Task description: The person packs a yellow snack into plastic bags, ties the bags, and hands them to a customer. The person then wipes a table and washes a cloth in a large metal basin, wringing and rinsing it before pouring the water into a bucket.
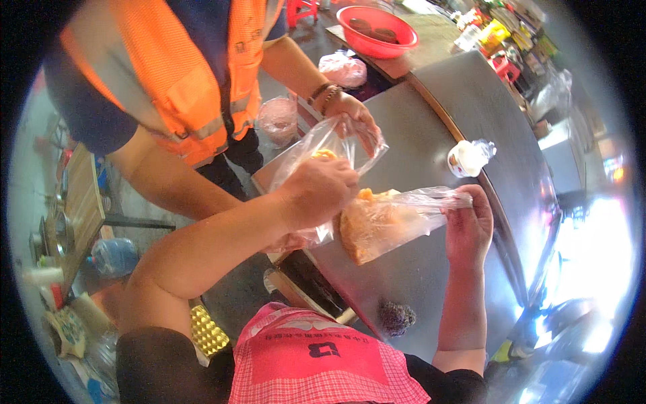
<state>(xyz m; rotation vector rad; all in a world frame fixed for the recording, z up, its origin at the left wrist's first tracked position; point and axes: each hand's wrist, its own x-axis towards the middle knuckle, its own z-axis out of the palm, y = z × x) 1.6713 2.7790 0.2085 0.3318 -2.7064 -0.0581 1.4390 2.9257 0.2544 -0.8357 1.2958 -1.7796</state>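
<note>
My right hand [469,212] grips the gathered side of a clear plastic bag [424,209] with pale-orange food [371,227] inside, held above the metal counter [398,121]. Between the two bags, my left hand [320,189] has its fingers curled together; whether something is pinched in them is hidden. Behind it, another clear plastic bag [308,134] is spread by a person in an orange vest, whose hand [353,113] holds its rim. Some yellow-orange food [324,153] shows in that bag.
A white tub [464,159] with crumpled plastic stands on the counter's right part. A dark scouring pad [397,318] lies near my apron. Farther back are a red basin [376,33] and a pink plastic bag [343,69]. The person [186,86] stands at the counter's left edge.
</note>
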